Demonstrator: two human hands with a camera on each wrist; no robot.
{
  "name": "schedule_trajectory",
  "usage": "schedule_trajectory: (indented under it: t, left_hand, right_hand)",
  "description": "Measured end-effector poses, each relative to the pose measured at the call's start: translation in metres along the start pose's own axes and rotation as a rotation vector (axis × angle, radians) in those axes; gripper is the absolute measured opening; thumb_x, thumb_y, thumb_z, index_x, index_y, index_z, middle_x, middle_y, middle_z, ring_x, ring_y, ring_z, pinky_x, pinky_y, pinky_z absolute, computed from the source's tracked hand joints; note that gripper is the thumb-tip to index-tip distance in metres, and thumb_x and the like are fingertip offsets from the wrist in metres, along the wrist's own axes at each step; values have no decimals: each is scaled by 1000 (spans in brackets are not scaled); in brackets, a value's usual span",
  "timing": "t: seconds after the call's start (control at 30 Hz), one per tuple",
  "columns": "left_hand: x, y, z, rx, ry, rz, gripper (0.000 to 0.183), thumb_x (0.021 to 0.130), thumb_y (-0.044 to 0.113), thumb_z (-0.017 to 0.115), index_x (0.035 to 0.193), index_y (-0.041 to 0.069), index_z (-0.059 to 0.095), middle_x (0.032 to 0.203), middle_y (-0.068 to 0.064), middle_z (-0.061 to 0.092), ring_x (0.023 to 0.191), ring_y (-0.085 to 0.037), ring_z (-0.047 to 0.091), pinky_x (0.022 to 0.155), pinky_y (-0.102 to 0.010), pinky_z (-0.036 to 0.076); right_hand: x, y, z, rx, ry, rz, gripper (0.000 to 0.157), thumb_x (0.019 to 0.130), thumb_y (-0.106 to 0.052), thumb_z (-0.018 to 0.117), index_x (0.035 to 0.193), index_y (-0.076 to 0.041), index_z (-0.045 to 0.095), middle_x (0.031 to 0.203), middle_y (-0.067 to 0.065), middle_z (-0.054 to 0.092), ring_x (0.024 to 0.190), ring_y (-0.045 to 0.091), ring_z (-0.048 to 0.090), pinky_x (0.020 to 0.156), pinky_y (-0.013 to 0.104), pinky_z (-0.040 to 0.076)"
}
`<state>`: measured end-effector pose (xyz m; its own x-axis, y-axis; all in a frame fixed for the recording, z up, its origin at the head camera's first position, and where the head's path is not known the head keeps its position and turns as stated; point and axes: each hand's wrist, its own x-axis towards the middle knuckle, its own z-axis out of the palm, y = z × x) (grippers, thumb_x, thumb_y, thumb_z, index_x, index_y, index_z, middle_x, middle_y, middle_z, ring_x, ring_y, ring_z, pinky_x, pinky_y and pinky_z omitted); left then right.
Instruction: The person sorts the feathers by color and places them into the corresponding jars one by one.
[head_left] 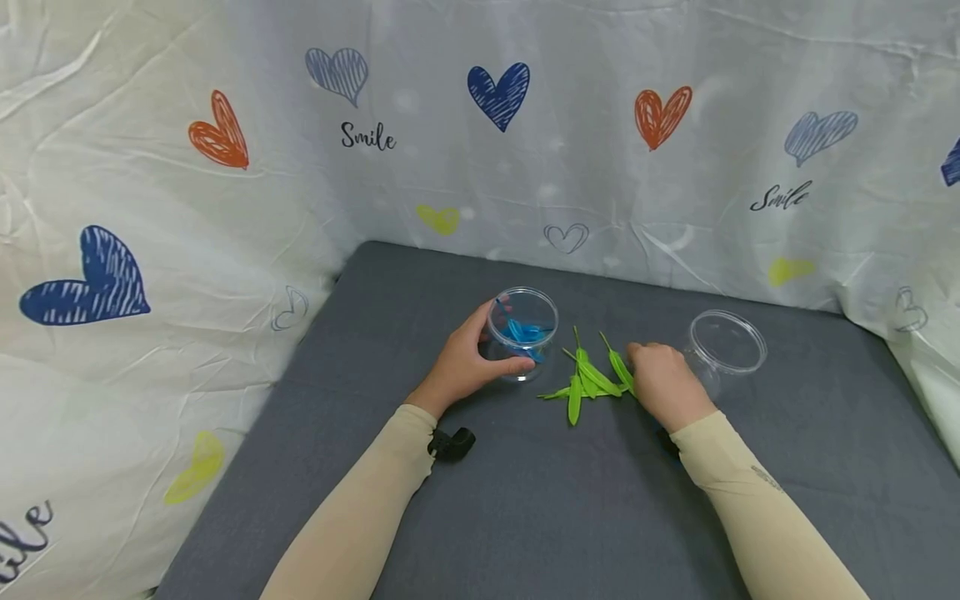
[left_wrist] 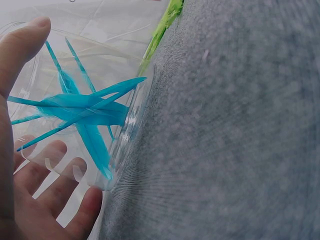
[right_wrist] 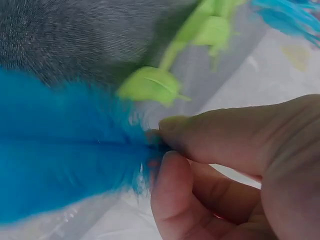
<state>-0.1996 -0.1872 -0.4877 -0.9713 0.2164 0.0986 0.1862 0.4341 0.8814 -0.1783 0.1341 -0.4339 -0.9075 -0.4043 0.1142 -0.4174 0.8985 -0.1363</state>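
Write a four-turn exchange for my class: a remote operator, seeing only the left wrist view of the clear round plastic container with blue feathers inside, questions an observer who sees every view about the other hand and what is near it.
Operator: What is the right hand holding?
Observer: The right wrist view shows it pinching a wide, bright blue feather by one end.
Operator: Does anything stand beside that hand?
Observer: Yes, in the head view a second clear, round plastic container stands to its right on the dark grey cloth.
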Motion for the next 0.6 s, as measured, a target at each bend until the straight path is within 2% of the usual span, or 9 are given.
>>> schedule_trajectory:
  t: [0.07, 0.17, 0.27, 0.33, 0.4, 0.53, 0.6]
  left_hand:
    - [0, 0, 0, -5, -1, 4, 107, 80, 64, 91, 164, 56, 26, 165, 10, 49, 149, -18, 50, 123, -52, 46]
    - [0, 0, -1, -9, -2, -2, 108, 79, 66, 91, 165, 55, 26, 165, 9, 48, 149, -19, 50, 123, -53, 46]
    - [0, 1, -2, -12, -5, -9, 109, 79, 66, 91, 166, 54, 26, 166, 8, 48, 149, -21, 50, 123, -54, 46]
    - [-1, 1, -2, -10, -7, -9, 109, 79, 66, 91, 166, 54, 26, 166, 7, 48, 149, -21, 50, 123, -54, 46]
    - [-1, 1, -2, -7, -7, -8, 109, 79, 66, 91, 166, 54, 26, 166, 8, 48, 149, -21, 50, 122, -54, 46]
    - [-1, 2, -1, -3, -9, -4, 109, 80, 65, 91, 166, 54, 25, 166, 7, 48, 149, -21, 50, 123, -54, 45]
    - [-2, 2, -2, -5, -7, -4, 109, 79, 65, 91, 166, 53, 26, 166, 8, 48, 149, -21, 50, 123, -54, 45]
  right_hand:
    - [-4, -2, -8, 43, -14, 21, 29, 98, 19, 52, 108, 8, 77, 81, 22, 69, 68, 34, 65, 69, 48, 61]
    - [-11, -7, -22, 90, -15, 35, 31, 99, 15, 51, 117, 8, 76, 90, 24, 72, 64, 30, 62, 61, 42, 58]
    - [-16, -11, -37, 130, 14, 29, 28, 101, 11, 54, 116, 5, 76, 93, 21, 73, 59, 20, 55, 52, 32, 44]
    - [-19, -13, -47, 157, 38, 21, 24, 102, 8, 57, 114, 2, 77, 94, 18, 74, 61, 16, 52, 54, 29, 39]
    - [-21, -16, -57, 194, 60, 19, 21, 103, 6, 61, 114, 0, 78, 96, 15, 75, 65, 15, 55, 58, 29, 41]
    - [-23, -23, -70, 230, 131, -18, 15, 101, 2, 69, 113, -2, 78, 101, 13, 77, 77, 20, 67, 70, 38, 57]
    - [-21, -25, -73, 239, 170, -46, 13, 101, 1, 72, 112, -3, 79, 102, 13, 77, 82, 22, 70, 74, 43, 61]
